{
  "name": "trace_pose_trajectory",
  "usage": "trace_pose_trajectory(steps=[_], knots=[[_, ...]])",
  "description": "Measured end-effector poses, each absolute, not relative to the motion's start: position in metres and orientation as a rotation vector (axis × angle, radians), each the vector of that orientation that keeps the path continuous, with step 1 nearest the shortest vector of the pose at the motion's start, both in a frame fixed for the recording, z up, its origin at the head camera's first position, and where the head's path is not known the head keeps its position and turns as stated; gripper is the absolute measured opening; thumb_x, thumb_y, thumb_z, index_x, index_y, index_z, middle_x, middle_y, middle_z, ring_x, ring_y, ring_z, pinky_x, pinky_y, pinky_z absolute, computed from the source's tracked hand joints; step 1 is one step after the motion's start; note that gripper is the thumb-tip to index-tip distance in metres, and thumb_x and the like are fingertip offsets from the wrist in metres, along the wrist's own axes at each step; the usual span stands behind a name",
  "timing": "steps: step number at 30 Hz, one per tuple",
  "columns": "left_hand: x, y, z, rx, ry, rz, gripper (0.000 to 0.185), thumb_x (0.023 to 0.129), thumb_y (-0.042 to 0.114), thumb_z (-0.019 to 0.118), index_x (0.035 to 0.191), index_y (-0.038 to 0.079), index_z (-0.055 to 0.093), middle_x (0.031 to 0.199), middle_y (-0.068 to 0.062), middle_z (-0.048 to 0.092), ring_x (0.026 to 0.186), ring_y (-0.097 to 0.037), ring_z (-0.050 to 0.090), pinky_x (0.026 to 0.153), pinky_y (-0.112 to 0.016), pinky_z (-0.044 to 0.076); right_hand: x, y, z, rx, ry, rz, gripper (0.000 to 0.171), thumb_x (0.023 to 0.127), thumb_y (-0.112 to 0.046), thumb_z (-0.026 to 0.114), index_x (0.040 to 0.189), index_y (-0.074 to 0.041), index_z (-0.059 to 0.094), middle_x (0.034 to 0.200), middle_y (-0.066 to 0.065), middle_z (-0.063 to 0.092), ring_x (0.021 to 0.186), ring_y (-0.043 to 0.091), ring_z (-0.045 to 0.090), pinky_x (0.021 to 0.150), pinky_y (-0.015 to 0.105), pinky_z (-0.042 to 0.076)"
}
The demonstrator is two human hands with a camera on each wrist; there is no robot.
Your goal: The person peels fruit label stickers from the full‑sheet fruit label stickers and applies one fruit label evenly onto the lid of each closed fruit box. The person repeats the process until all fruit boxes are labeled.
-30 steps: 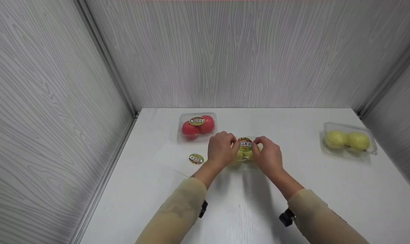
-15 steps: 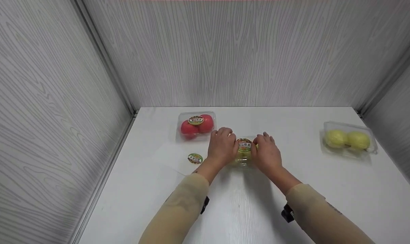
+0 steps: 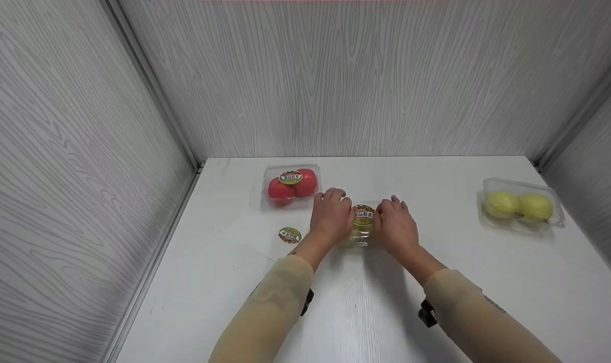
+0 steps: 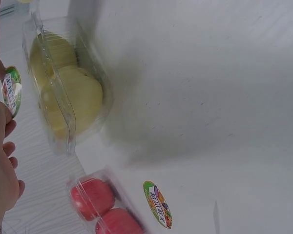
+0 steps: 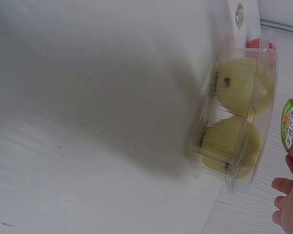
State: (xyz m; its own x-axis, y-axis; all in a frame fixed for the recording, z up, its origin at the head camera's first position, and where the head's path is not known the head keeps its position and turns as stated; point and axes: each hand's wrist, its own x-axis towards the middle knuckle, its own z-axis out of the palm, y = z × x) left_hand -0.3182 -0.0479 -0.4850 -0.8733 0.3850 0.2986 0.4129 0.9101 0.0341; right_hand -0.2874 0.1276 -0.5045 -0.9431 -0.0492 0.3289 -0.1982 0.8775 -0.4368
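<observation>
An oval fruit label sticker [image 3: 363, 215] is stretched between my two hands. My left hand [image 3: 331, 216] pinches its left edge and my right hand [image 3: 397, 224] pinches its right edge. Below it, a clear plastic clamshell box [image 3: 359, 241] holds two yellow-green round fruits [image 4: 74, 100]. From both wrist views the sticker [image 5: 289, 125] appears a little apart from the box's lid. Seen from the head, the hands and sticker hide most of this box.
Back left stands a clear box of red fruits [image 3: 305, 184] with a label [image 3: 290, 177] on its lid. Another label sticker [image 3: 289, 235] lies on the white table left of my hands. Far right is a second box of yellow-green fruits [image 3: 536, 207]. Wood-grain walls [image 3: 335, 75] enclose the table.
One second ago the sticker was held between my fingertips; now my hands have tipped forward slightly around it, fingers lifted. The whole scene has shifted a little with the head view.
</observation>
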Motion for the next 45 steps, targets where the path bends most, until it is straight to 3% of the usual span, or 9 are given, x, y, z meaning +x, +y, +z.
trace_pose_trajectory(steps=[16,35,45], knots=[[-0.322,-0.047,-0.487,-0.592,-2.837,-0.136,0.031,0.107,0.035,0.058,0.116,0.013,0.078,0.137,-0.003,0.064,0.134,-0.022,0.054,0.110,-0.047,0.043,-0.291,0.127,-0.507,0.148,-2.798,0.695,0.018,0.106,-0.014,0.056,0.102,0.003,0.062,0.116,0.026,0.067,0.145,0.046,0.047,0.125,0.053,0.028],[-0.324,-0.047,-0.496,-0.592,-2.761,-0.161,0.026,0.104,0.033,0.063,0.103,0.012,0.077,0.127,-0.004,0.068,0.125,-0.023,0.060,0.102,-0.047,0.046,-0.294,0.126,-0.511,0.115,-2.820,0.672,0.017,0.105,-0.014,0.054,0.102,0.002,0.061,0.125,0.029,0.064,0.146,0.046,0.046,0.123,0.054,0.031],[-0.325,-0.047,-0.497,-0.587,-2.765,-0.159,0.027,0.104,0.035,0.064,0.105,0.012,0.078,0.126,-0.004,0.067,0.125,-0.024,0.059,0.102,-0.047,0.046,-0.295,0.124,-0.513,0.102,-2.831,0.632,0.017,0.105,-0.014,0.056,0.104,0.002,0.061,0.129,0.029,0.064,0.147,0.044,0.046,0.123,0.054,0.032]])
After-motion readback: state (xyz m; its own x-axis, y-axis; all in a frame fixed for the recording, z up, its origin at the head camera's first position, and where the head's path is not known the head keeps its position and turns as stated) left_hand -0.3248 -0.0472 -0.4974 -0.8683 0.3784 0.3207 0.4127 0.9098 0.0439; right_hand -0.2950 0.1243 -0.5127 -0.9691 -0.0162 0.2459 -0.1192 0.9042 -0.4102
